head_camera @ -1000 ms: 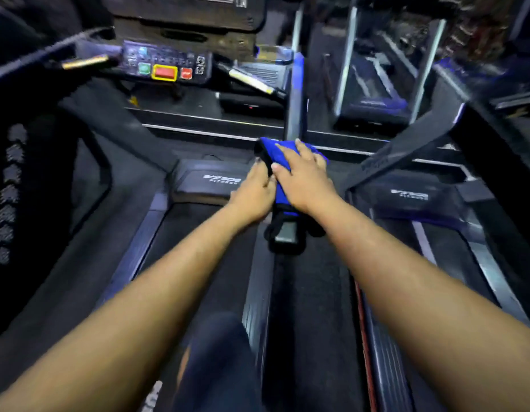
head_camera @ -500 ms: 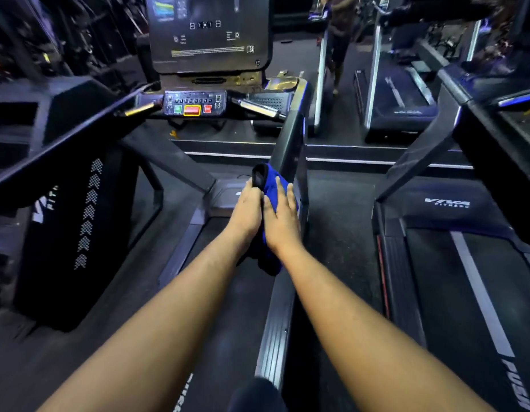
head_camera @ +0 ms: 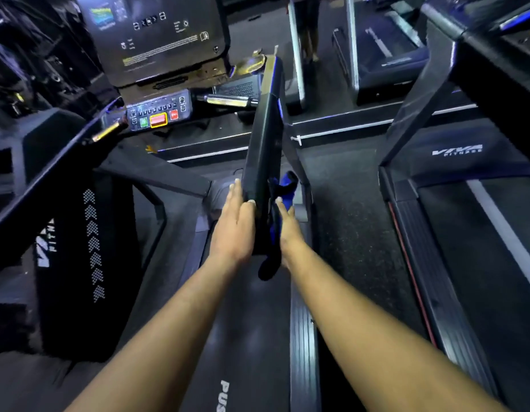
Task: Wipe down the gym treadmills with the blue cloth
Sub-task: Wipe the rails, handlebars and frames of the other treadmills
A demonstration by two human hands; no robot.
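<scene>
On treadmill upright [head_camera: 262, 150], left hand [head_camera: 235, 230] flat open, right hand [head_camera: 289, 230] gripping blue cloth [head_camera: 284, 191]

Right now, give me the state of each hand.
Left hand: open, flat against the treadmill upright, holding nothing.
Right hand: pressing the blue cloth against the upright's other side; fingers mostly hidden, closure cannot be told.

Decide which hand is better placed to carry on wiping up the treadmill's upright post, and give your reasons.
Right. The right hand presses the blue cloth against the upright post. The left hand lies bare on the post's other side, seemingly only steadying it.
</scene>
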